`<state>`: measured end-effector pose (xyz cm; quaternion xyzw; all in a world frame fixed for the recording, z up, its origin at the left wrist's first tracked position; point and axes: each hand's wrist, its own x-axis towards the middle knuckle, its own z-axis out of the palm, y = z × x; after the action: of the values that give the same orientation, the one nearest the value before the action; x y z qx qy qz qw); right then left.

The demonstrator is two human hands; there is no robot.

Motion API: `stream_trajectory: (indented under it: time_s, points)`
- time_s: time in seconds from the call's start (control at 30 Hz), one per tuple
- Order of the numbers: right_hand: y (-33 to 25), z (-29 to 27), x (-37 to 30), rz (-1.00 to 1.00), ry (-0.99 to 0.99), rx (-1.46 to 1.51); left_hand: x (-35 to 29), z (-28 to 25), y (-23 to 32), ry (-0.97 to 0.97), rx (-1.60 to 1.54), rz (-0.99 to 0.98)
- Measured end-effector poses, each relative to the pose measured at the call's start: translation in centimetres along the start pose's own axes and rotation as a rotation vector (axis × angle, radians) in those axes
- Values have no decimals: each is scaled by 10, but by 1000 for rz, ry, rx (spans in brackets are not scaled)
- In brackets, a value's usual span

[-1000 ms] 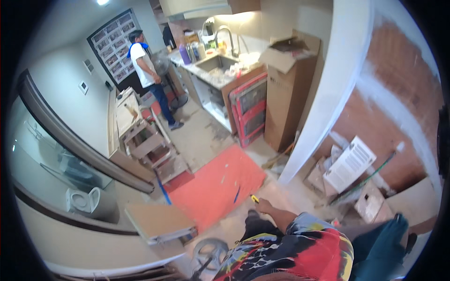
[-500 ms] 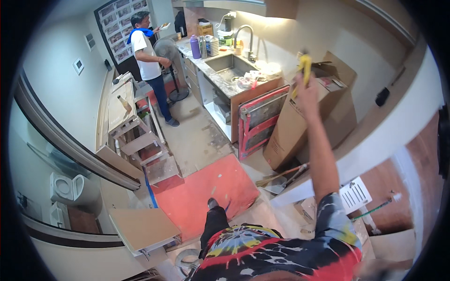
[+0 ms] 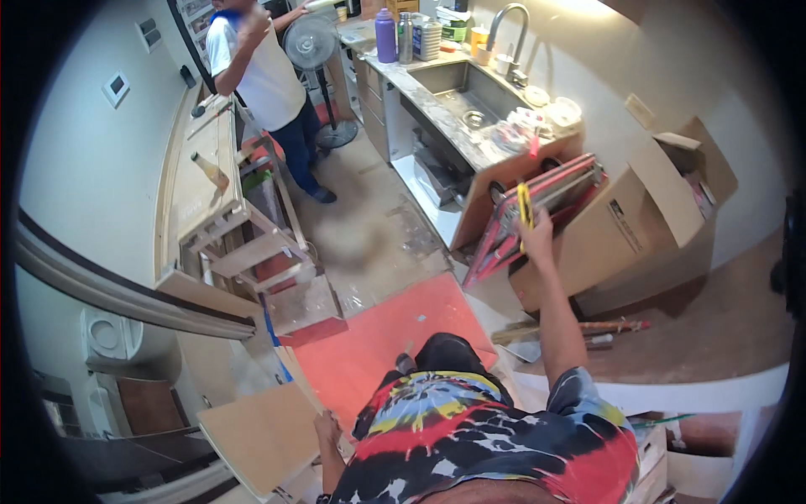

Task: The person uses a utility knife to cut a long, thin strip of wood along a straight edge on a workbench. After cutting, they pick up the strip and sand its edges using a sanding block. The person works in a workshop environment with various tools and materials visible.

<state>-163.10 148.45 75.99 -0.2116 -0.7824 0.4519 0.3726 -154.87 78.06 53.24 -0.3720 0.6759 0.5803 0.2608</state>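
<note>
My right hand (image 3: 537, 235) is stretched forward at centre right, closed around a slim yellow-and-black utility knife (image 3: 525, 215) held upright. Behind it, a red-framed folded panel (image 3: 495, 244) leans by the end of the sink cabinet. A tall cardboard box (image 3: 617, 227) with raised flaps tilts just right of the hand. Low at my left side hangs my left hand (image 3: 328, 430), near a light wooden board (image 3: 264, 433). Its fingers are partly hidden and too unclear to read.
Ahead runs a counter with a steel sink (image 3: 470, 92) and a purple bottle (image 3: 385, 35). Another person (image 3: 260, 76) stands at the back by a fan (image 3: 311, 42). A wooden bench (image 3: 210, 176) lines the left wall. Red sheeting (image 3: 395, 344) covers floor before me; sticks (image 3: 579, 327) lie right.
My right hand has come down with the knife, from above the box to beside the red-framed panel. My left hand has come into view. The counter and the other person appear closer.
</note>
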Motion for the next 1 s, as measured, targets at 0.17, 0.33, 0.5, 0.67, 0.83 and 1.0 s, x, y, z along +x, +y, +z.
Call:
stream_trajectory:
  time_s: [0.17, 0.33, 0.5, 0.67, 0.83, 1.0]
  points:
    - [24, 101, 38, 57, -108, -142, -16, -8, 89, 109, 62, 195]
    - [42, 145, 148, 109, -137, -550, -19, 17, 182, 308, 110, 368]
    - [86, 191, 214, 8, -258, -544, -39, 34, 266, 450, -182, 292]
    - [55, 285, 165, -139, -722, -441, -74, 40, 307, 646, -252, 337]
    - [12, 439, 44, -239, -1177, -117, -83, 40, 311, 708, -305, 377]
    - [-128, 599, -24, -370, -1217, 181, -86, 12, 337, 664, -345, 286]
